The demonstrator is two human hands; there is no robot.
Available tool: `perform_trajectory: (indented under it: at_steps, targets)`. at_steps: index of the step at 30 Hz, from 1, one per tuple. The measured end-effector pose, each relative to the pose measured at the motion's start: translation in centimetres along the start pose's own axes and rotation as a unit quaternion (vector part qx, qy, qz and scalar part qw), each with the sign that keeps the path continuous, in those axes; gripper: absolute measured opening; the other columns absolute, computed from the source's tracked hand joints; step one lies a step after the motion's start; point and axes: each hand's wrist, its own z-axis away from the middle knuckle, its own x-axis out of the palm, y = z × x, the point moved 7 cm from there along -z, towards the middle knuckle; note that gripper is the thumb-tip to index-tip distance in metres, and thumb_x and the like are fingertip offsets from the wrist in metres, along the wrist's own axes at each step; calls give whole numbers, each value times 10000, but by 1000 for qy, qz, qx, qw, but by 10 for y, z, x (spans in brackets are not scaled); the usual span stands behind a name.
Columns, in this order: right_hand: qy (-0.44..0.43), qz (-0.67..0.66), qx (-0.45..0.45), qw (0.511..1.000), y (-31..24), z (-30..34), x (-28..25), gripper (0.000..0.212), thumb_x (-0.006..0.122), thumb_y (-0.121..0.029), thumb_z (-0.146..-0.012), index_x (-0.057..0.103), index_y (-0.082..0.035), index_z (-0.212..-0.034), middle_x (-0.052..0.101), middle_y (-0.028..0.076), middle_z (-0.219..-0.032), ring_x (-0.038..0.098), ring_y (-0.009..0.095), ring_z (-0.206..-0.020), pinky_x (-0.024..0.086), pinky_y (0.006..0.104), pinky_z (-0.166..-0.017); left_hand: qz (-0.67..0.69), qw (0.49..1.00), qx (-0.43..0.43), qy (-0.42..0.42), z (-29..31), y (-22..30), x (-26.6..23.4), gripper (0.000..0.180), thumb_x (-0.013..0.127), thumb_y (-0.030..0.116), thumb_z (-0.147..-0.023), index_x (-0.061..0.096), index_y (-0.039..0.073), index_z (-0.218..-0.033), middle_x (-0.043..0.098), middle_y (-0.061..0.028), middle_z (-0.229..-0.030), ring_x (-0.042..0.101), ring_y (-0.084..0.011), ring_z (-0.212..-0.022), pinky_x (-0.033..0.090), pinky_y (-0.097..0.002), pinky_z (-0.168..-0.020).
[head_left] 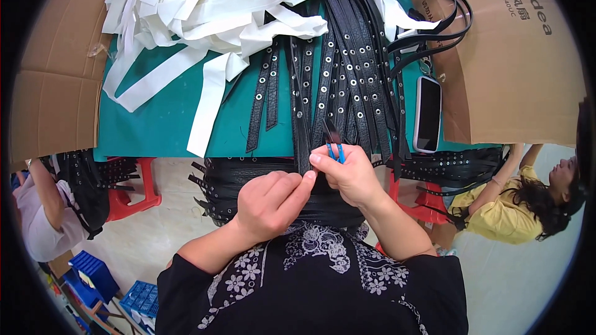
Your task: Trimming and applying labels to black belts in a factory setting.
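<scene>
My left hand (273, 205) pinches the near end of a black leather strap (302, 139) that hangs over the table's front edge. In my right hand (351, 177) is a pair of small scissors (336, 151) with blue handles, their dark blades pointing away from me. The right thumb and fingertips come close to the strap's end, beside the left fingertips; whether they touch it I cannot tell. Several more black straps with silver eyelets (359, 87) lie lengthwise on the green tabletop (167, 124). Across my lap rests a thick bundle of black straps (242, 183).
White fabric strips (205, 6) are heaped at the back left. A phone (427, 115) lies at the right, below looped black cords (456, 18). Cardboard walls (515, 74) flank the table. Other people sit at the left (49, 217) and right (506, 208), near red stools (139, 192).
</scene>
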Motion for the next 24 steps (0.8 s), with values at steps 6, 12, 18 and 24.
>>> perform_trajectory:
  at_steps: [6,12,18,24]
  targets:
    - [-20,-83,34,996,9,2,1,82,586,-98,-826,574,-21,-852,520,-22,-630,310,2,-413,185,179,-368,426,796,-430,26,40,-43,21,364,745,63,-653,543,3,-950,540,-41,-771,547,-114,-717,475,-214,-582]
    - [56,306,-293,904,-42,13,-4,279,523,-276,-869,528,-3,-923,555,25,-697,510,94,-568,403,233,-513,573,647,-503,26,36,-45,40,253,627,-6,-778,528,-36,-1009,593,-52,-808,580,-92,-692,490,-202,-595]
    - [52,568,-435,697,-68,24,-11,295,530,-340,-832,547,-51,-892,513,61,-617,528,219,-521,392,302,-471,560,668,-490,16,30,-42,36,278,621,-7,-784,533,-44,-1045,601,-56,-817,578,-82,-683,486,-197,-590]
    - [32,566,-453,688,-67,26,-6,268,555,-337,-807,561,-75,-862,488,41,-592,510,215,-498,371,309,-451,572,663,-483,-6,28,-39,38,276,610,-10,-791,542,-40,-1056,604,-50,-828,567,-72,-684,475,-192,-587]
